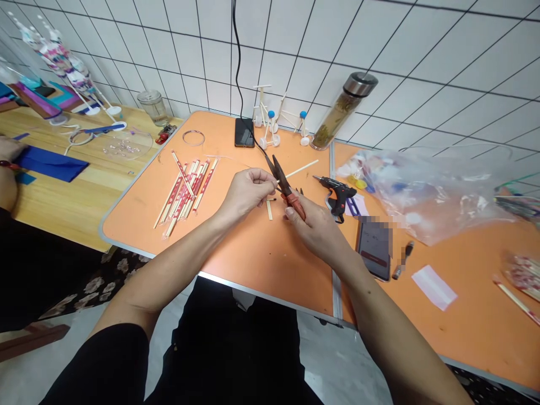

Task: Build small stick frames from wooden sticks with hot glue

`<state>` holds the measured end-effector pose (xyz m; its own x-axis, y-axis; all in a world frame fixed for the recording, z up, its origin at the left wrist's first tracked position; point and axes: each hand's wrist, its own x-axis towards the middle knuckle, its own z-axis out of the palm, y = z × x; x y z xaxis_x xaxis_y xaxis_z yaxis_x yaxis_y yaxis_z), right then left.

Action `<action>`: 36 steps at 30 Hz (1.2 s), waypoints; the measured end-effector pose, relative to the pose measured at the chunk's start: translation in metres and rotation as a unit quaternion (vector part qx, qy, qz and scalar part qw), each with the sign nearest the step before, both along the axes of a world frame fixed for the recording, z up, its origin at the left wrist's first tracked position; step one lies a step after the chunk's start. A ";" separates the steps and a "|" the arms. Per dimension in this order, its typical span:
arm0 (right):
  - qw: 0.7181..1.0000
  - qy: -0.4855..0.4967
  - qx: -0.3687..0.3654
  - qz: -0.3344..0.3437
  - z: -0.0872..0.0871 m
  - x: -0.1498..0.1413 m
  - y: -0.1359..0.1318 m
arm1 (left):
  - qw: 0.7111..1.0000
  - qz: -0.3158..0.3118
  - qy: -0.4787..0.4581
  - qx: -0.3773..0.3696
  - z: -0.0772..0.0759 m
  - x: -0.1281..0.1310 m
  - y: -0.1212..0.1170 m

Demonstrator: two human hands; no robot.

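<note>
My right hand (316,225) is closed around the red-wrapped handles of dark metal scissors (283,179), whose blades point up and away. Pinched together, the fingers of my left hand (251,191) hold a thin pale wooden stick (301,167) by its near end. The stick crosses at the blades and sticks out to the right; whether they cut into it I cannot tell. Just below my fingertips lies a short piece of stick (270,210) on the orange table (244,247). Left of my left hand is a pile of chopsticks in red-and-white paper wrappers (185,188).
A black phone (244,133), small stick models with blue caps (270,115) and a tea bottle (343,112) stand or lie along the wall. To the right are a glue gun (337,194), a second phone (374,247) and a plastic bag (439,185). Another person's hand (10,149) is far left.
</note>
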<state>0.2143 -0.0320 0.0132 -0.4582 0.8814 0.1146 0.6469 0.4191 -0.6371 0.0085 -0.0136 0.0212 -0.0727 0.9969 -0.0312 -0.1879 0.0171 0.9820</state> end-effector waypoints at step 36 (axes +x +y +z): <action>0.993 -0.083 0.019 -0.079 -0.009 0.002 0.003 | 0.995 -0.067 -0.033 -0.061 -0.004 -0.011 0.004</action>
